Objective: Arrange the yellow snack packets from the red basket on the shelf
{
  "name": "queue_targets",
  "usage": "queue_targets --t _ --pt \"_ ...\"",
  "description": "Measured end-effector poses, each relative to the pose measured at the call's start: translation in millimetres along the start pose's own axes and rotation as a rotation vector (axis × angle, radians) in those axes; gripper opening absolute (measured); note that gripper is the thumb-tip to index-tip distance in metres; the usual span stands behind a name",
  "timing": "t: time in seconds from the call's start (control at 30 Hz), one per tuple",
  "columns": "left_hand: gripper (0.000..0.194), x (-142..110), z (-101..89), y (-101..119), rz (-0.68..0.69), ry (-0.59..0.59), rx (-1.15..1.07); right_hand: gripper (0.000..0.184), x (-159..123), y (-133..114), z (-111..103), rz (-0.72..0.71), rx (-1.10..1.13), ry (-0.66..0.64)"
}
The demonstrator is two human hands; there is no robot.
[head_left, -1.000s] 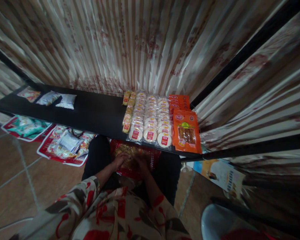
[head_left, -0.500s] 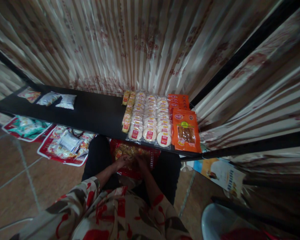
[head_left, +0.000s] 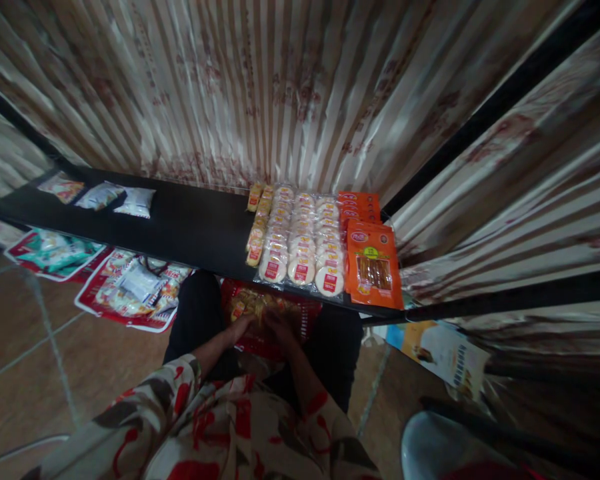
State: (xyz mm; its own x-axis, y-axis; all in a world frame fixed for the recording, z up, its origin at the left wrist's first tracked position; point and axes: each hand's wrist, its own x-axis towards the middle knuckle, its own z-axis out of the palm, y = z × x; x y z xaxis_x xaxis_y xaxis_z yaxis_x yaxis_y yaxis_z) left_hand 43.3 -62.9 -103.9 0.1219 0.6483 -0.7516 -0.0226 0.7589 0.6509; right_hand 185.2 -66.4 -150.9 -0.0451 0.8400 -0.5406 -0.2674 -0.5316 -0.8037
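Note:
Between my knees is a red basket with a pile of yellow-wrapped snacks in it. My left hand is over the pile, its fingers curled in at the wrapped snacks. Beside it my right hand reaches into the same pile from the right, fingers bent inward. The two hands nearly meet. It is dark there, and the fingertips and the exact pieces in them are partly hidden.
On the black shelf ahead stand yellow snack packets, rows of round white crackers and orange pouches. Three small bags lie at its left. Red baskets of bags sit below. A stool is at lower right.
My hands have drawn closer together over the pile, the left moving slightly down and right. The right hand was blurred a second ago. Things on the shelf stay as they were.

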Motion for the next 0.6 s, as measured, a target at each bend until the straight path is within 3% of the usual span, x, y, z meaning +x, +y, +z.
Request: queue_targets --t 0.33,0.6 --pt "0.013 9 -4.6 -3 -0.008 0.086 -0.012 0.056 -13 -16 1 -0.011 -0.024 -0.007" --pt "0.013 7 -5.6 1 0.074 0.061 -0.034 0.056 -12 -13 2 0.024 0.009 0.026"
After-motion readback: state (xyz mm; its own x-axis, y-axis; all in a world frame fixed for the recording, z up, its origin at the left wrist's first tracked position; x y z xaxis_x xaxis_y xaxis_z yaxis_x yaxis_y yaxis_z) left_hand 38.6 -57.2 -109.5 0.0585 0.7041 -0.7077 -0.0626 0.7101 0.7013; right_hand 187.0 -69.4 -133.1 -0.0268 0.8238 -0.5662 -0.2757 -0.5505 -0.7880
